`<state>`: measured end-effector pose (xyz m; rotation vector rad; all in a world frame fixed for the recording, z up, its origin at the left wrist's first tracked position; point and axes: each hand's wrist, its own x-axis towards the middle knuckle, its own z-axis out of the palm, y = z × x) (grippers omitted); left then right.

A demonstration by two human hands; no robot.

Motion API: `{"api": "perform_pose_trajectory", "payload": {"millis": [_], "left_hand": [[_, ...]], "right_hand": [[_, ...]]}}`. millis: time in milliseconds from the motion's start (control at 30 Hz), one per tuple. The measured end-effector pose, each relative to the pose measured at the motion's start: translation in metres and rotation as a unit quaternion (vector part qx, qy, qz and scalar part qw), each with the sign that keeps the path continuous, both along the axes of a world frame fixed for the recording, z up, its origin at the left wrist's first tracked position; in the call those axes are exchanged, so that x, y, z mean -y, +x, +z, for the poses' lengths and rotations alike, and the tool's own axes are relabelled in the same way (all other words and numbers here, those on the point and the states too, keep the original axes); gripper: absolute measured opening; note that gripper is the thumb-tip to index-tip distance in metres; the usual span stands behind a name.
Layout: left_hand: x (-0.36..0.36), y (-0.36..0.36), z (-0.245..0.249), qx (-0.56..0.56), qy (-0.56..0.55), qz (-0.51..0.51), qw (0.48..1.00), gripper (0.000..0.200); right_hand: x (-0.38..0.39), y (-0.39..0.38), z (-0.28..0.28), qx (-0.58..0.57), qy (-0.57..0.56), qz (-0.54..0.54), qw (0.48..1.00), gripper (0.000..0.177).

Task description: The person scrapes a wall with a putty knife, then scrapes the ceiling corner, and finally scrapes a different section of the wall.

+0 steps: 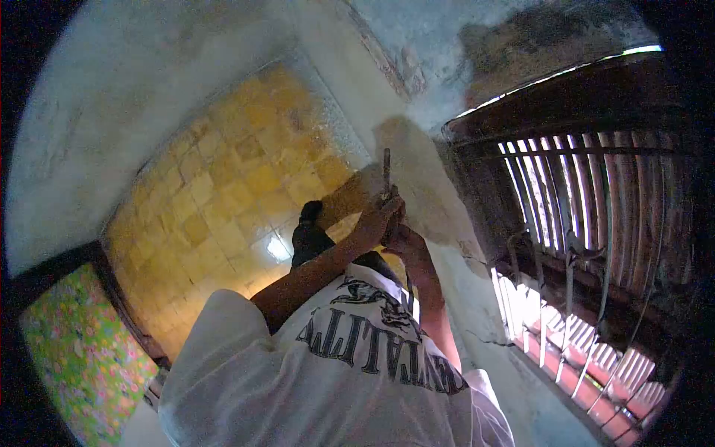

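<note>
White black-lettered T-shirt [335, 380] nearest, then left hand [376, 217] and right hand [406, 240], fingers wrapped tight round 1 thin grey metal tool [386, 167], best kept steady against pale plaster wall [428, 160].

Left hand [376, 217] touches right hand [406, 240]; tool [386, 170] gripped in left hand, against wall [436, 190]; window [581, 201] right, floor [216, 194] left.
</note>
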<state>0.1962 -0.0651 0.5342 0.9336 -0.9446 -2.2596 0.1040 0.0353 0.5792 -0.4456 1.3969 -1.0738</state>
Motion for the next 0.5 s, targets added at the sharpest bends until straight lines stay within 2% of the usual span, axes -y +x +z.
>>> {"api": "perform_pose_trajectory", "payload": {"millis": [67, 133, 200, 300, 333, 367, 433, 500], "left_hand": [[-0.006, 0.0, 0.01, 0.038, 0.002, 0.023, 0.999, 0.025], [-0.012, -0.004, 0.021, 0.065, 0.022, 0.032, 0.997, 0.026], [-0.014, 0.0, 0.032, 0.075, 0.064, 0.034, 0.995, 0.027], [-0.016, 0.004, 0.029, -0.032, 0.168, 0.154, 0.973, 0.026], [-0.011, 0.008, 0.025, 0.01, 0.121, 0.144, 0.982, 0.024], [-0.001, 0.012, 0.018, 0.051, 0.071, 0.133, 0.987, 0.024], [0.021, 0.02, 0.008, 0.048, 0.026, 0.157, 0.986, 0.022], [0.036, 0.031, 0.0, -0.034, 0.069, 0.193, 0.978, 0.021]], "right_hand": [[0.005, 0.002, 0.005, 0.002, 0.024, 0.044, 0.999, 0.035], [-0.005, -0.008, -0.015, -0.001, 0.042, 0.084, 0.996, 0.035], [-0.009, -0.013, -0.036, -0.072, 0.045, 0.135, 0.987, 0.035], [-0.016, -0.018, -0.041, -0.158, 0.018, 0.183, 0.97, 0.036], [-0.013, -0.017, -0.037, -0.184, 0.0, 0.193, 0.964, 0.036], [-0.013, -0.016, -0.036, -0.181, 0.031, 0.195, 0.964, 0.037], [-0.01, -0.013, -0.033, -0.174, 0.091, 0.198, 0.96, 0.038], [-0.004, -0.017, -0.019, -0.184, 0.083, 0.263, 0.943, 0.029]]}}
